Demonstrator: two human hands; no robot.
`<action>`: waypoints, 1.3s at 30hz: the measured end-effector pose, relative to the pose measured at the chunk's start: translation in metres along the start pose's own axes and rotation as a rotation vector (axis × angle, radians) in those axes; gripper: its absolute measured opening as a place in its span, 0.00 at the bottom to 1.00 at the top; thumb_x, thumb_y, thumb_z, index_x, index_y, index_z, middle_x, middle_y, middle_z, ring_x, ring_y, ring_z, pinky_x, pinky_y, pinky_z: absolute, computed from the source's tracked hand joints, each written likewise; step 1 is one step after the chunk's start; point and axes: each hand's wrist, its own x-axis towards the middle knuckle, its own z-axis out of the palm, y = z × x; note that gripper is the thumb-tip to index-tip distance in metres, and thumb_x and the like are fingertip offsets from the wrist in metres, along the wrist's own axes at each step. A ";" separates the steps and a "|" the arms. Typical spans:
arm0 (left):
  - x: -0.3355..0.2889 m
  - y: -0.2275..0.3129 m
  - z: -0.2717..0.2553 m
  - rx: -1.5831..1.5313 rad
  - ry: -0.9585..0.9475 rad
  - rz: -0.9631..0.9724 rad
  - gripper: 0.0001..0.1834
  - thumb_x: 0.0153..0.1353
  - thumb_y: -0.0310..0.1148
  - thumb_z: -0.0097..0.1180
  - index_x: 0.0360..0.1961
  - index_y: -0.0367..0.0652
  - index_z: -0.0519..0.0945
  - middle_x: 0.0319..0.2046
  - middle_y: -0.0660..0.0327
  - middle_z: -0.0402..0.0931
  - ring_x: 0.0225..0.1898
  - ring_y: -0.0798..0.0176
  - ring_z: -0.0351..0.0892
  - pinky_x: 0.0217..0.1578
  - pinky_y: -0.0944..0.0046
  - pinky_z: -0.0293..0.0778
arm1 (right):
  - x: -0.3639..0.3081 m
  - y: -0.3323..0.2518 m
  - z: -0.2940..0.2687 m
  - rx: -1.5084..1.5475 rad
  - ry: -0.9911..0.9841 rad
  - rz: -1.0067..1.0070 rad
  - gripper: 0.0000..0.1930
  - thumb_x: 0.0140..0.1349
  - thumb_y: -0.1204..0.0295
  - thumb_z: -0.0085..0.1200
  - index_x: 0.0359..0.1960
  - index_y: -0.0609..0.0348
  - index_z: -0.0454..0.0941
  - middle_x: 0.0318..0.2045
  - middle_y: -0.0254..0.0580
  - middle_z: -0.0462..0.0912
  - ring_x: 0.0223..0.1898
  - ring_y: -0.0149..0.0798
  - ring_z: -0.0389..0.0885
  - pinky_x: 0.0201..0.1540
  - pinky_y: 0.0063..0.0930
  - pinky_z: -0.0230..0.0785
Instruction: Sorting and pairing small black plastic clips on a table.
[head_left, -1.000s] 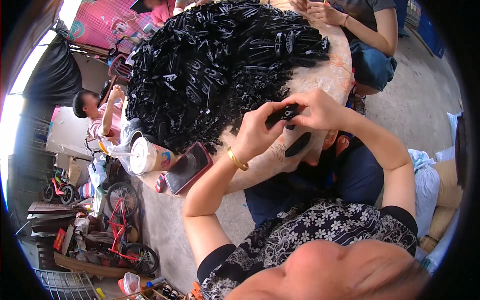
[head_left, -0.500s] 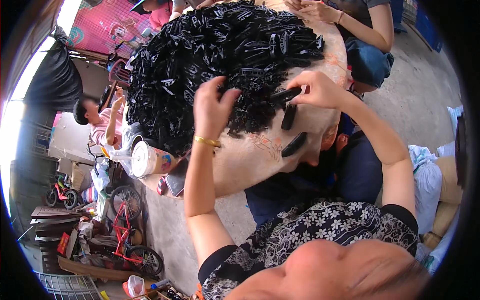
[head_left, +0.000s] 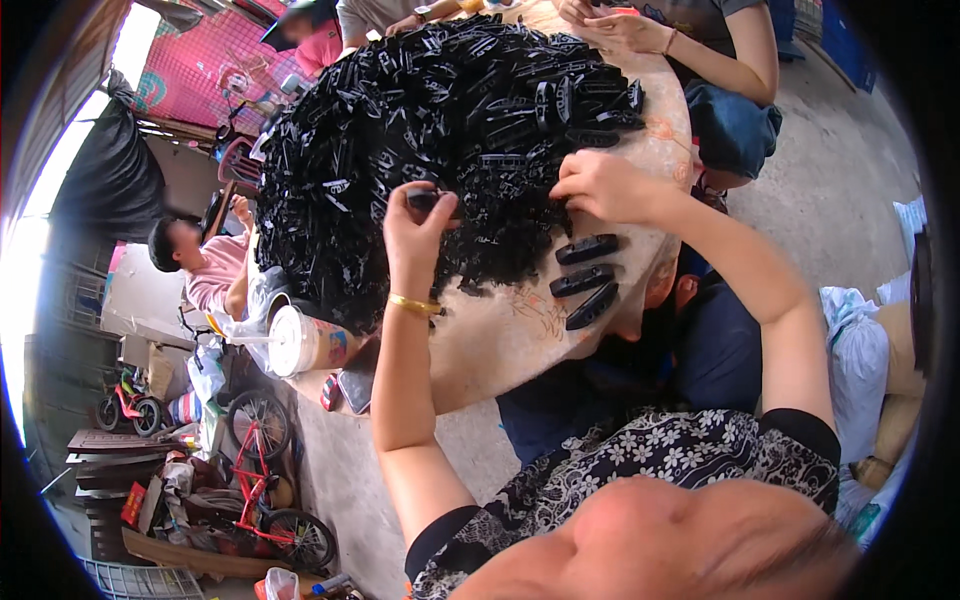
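From the head view I see both hands over the table, whose tan top bears orange marks; the left hand reaches up over the near part of the heap of black pieces, its thumb and fingers clamped on a black piece; a gold bracelet circles that wrist.

The right hand is at the right edge of the small black bits, palm side down; its fingers are bunched, but I cannot tell whether they pinch anything; just below it I see three black pieces lying roughly side by side on bare table, long and rounded, the lowest one more tilted than the others.

To the left of the left forearm I have a lidded cup with a straw, upright near the table's rim; a phone lies close by, partly hidden by that arm; across the table at the upper right, a co-worker's hands are held close together.
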 end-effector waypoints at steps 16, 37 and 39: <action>-0.055 0.005 0.057 -0.635 -0.411 -0.334 0.16 0.59 0.20 0.53 0.48 0.38 0.70 0.41 0.55 0.75 0.42 0.59 0.79 0.46 0.63 0.78 | 0.000 -0.063 -0.011 0.428 0.287 0.125 0.07 0.51 0.76 0.60 0.32 0.63 0.80 0.28 0.45 0.81 0.29 0.38 0.79 0.31 0.27 0.70; -0.058 0.008 0.066 -0.860 -0.321 -0.303 0.15 0.65 0.32 0.48 0.50 0.36 0.69 0.41 0.58 0.75 0.37 0.64 0.77 0.40 0.66 0.75 | -0.003 -0.081 0.002 0.829 0.409 0.356 0.05 0.55 0.78 0.57 0.33 0.63 0.79 0.33 0.41 0.81 0.32 0.33 0.79 0.30 0.25 0.73; -0.055 0.020 0.060 -0.858 -0.338 -0.375 0.15 0.67 0.35 0.45 0.49 0.36 0.70 0.40 0.59 0.75 0.35 0.64 0.77 0.36 0.67 0.75 | 0.000 -0.081 -0.005 0.846 0.471 0.267 0.06 0.52 0.78 0.59 0.33 0.62 0.79 0.33 0.41 0.81 0.33 0.36 0.79 0.33 0.27 0.73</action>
